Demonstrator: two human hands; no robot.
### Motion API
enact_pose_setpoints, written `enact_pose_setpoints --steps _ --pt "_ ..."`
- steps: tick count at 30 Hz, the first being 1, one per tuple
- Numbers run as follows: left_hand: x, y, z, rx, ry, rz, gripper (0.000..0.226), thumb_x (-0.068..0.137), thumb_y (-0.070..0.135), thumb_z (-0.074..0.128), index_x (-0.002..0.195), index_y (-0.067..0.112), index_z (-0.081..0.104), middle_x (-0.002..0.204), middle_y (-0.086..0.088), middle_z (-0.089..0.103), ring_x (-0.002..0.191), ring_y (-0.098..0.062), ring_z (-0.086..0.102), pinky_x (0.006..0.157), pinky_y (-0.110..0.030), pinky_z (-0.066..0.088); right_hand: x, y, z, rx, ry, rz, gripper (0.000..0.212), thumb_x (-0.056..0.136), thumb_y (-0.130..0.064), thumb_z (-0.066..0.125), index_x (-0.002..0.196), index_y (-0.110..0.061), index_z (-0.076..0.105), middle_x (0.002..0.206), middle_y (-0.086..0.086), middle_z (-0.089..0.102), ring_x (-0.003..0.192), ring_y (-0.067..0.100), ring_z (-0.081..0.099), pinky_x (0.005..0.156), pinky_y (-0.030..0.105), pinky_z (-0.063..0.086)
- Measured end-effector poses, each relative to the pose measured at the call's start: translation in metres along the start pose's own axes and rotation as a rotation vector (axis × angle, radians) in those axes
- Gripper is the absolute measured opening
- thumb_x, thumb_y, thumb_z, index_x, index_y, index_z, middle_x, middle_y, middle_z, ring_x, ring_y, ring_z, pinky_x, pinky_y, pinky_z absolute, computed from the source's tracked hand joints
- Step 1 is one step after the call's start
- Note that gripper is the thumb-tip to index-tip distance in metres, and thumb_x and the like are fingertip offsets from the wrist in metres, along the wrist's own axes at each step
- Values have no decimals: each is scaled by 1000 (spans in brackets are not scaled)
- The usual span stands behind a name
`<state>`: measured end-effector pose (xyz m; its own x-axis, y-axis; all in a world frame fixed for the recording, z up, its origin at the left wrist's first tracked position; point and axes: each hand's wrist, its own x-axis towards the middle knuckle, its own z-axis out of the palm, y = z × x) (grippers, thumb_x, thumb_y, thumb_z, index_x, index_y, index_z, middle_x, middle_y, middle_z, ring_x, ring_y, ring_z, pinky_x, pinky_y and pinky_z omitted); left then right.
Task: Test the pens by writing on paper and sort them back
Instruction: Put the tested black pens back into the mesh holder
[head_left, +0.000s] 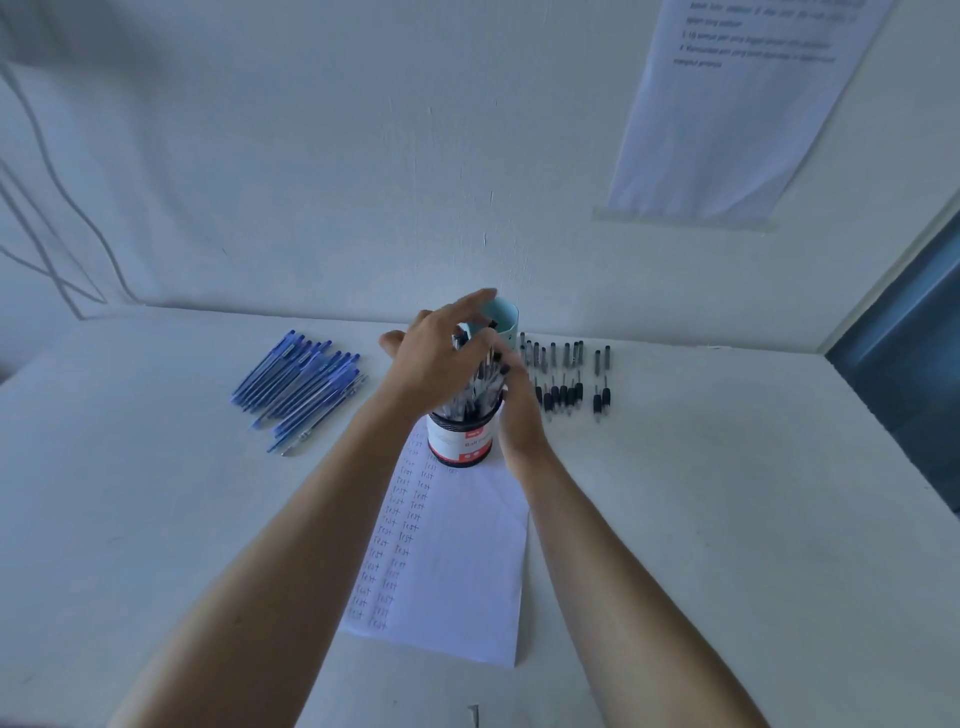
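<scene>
Two columns of "Test" are written on the paper (457, 551) at lower centre. Blue pens (301, 387) at centre left and black pens (567, 379) at centre right appear already sorted, while the pen cup (461, 441) at centre, labelled "Ball…", is judged still full. The left hand (441, 364) is spread loosely over its pens and the right hand (519, 415) is curled beside them; whether anything is gripped cannot be told.

This looks like a simple office or test station set in the corner of a room. A white worktop (727, 519) meets plain white walls (311, 156). A printed instruction sheet (727, 130) is taped up, thin cables (47, 208) run down on the left, and blue pens (301, 387) and black pens (566, 379) lie in sorted groups.
</scene>
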<state>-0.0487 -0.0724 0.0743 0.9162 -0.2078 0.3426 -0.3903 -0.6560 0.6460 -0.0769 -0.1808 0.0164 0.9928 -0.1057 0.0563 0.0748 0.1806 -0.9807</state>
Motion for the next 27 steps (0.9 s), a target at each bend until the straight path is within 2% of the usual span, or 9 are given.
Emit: enact_pose_setpoints --steps 5,8,11,14,16,19,21,23,27 --pt "-4 -4 -8 85 -7 44 14 93 34 61 92 46 68 92 22 61 102 -10 49 81 -35 19 2 -1 -7 -131 104 -89 31 108 -30 39 126 -27 65 125 -11 67 120 2 58 109 34 43" --pt "-8 -13 -11 46 6 39 10 89 33 62 89 32 72 87 21 63 94 -13 57 92 -41 40 1 2 -7 -155 127 -83 34 107 -35 40 126 -24 66 125 -8 67 121 7 59 110 45 42" --pt "-14 -22 -11 -26 132 -16 18 84 33 65 89 22 78 93 6 71 95 -20 60 90 -47 48 -4 1 -9 -121 120 -65 53 98 -57 32 128 -27 65 130 -6 65 125 10 57 111 47 41" --pt "-21 -29 -7 -27 145 -38 22 91 39 69 95 20 79 117 1 65 115 -22 48 97 -43 42 -6 1 -13 -77 78 -58 60 96 -58 27 135 -25 60 137 -8 61 129 6 53 113 36 39" --pt "-25 -32 -8 -123 145 -48 40 99 52 50 115 23 73 137 0 53 130 -19 42 106 -42 37 -6 2 -15 -41 93 -55 55 98 -51 25 134 -25 58 139 -8 58 128 1 52 111 29 37" --pt "-30 -39 -4 -298 37 -83 75 90 71 28 149 26 41 157 -2 36 144 -14 32 115 -38 27 -8 1 -17 -52 100 -43 45 102 -35 29 135 -24 58 138 -10 59 126 -1 52 110 32 36" --pt "-30 -41 2 -258 -112 -78 87 86 77 31 153 22 34 156 -4 38 140 -16 38 114 -39 33 -10 1 -17 -40 54 -11 41 96 -35 35 122 -27 65 122 -14 68 116 -2 58 102 27 42" --pt "-26 -39 6 -169 -161 -38 82 92 75 33 149 16 44 150 -5 44 134 -17 45 111 -37 39 -14 2 -18 86 22 35 34 101 -25 36 107 -23 69 103 -11 75 102 1 65 92 25 46" --pt "-22 -44 5 -162 -33 10 82 90 76 36 144 15 48 142 -4 49 131 -18 46 102 -27 37 -18 10 -29 45 10 11 33 95 -11 46 120 -21 66 124 1 69 110 8 63 94 29 48"
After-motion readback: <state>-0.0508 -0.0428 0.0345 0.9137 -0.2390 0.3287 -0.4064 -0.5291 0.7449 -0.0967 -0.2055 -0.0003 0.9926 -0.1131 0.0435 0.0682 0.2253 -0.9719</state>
